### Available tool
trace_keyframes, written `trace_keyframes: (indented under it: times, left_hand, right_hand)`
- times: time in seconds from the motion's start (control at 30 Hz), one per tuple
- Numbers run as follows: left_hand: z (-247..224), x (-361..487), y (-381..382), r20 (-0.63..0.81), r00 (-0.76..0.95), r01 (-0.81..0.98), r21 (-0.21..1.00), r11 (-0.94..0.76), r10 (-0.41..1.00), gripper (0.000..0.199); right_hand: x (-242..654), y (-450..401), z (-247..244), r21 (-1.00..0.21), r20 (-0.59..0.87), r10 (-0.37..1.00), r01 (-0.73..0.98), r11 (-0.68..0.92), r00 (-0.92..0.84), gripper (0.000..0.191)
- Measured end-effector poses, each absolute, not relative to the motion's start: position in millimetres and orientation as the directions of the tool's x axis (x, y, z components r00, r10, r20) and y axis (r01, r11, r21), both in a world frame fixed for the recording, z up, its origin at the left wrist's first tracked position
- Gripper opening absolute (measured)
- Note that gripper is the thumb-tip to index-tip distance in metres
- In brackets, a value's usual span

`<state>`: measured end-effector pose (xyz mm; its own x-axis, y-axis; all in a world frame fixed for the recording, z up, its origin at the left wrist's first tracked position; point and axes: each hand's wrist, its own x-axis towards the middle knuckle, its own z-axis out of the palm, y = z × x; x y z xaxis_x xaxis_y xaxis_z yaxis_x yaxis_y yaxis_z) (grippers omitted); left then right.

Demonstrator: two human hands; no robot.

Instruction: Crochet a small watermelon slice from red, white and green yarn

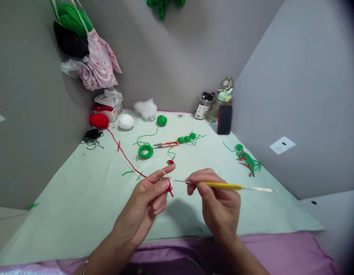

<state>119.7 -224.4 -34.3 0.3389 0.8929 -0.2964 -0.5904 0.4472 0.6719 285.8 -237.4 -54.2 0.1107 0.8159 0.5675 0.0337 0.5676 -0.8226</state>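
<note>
Between thumb and fingers, my left hand (149,196) pinches a small red and white crocheted piece (170,186), with white yarn passing over the raised index finger. My right hand (217,198) is closed around a crochet hook (222,185) with a yellow handle. The hook's thin metal tip reaches left to the white edge of the piece; whether it is inside a stitch is too small to tell. Red yarn (128,160) and a white strand run from the left hand back toward a red yarn ball (99,121) and a white yarn ball (125,122).
Orange-handled snips (167,144) lie mid-table beside a green yarn coil (145,151) and small green balls (187,139). A small red-centred piece (171,162) sits just beyond my hands. A phone (224,120), bottle (219,107) and pen holder (203,107) stand at the back right.
</note>
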Motion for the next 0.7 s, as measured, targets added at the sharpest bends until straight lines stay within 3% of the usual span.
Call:
trace_keyframes:
  times: [0.1,0.23,0.37,0.6,0.7]
  left_hand:
    - [-35,120,-226,-0.214,0.252,-0.547,0.773,0.321,0.944,0.037]
    - [-39,123,-230,-0.113,0.182,-0.430,0.884,0.182,0.977,0.031]
    - [-41,121,-227,-0.066,0.149,-0.332,0.937,0.113,0.987,0.020]
    - [-34,111,-216,0.018,0.141,-0.171,0.985,0.006,0.990,0.026]
    - [-26,105,-200,0.052,0.177,-0.263,0.965,-0.004,0.983,0.019]
  right_hand:
    - [282,-230,-53,-0.869,0.443,0.894,-0.219,0.445,0.059,0.014]
    - [274,-227,-56,-0.893,0.377,0.926,-0.255,0.371,0.024,0.011]
    - [273,-229,-51,-0.907,0.373,0.927,-0.195,0.372,0.032,0.011]
    - [272,-220,-34,-0.868,0.496,0.867,0.004,0.497,-0.055,0.015]
    - [273,-202,-20,-0.793,0.596,0.795,0.073,0.605,-0.115,0.015]
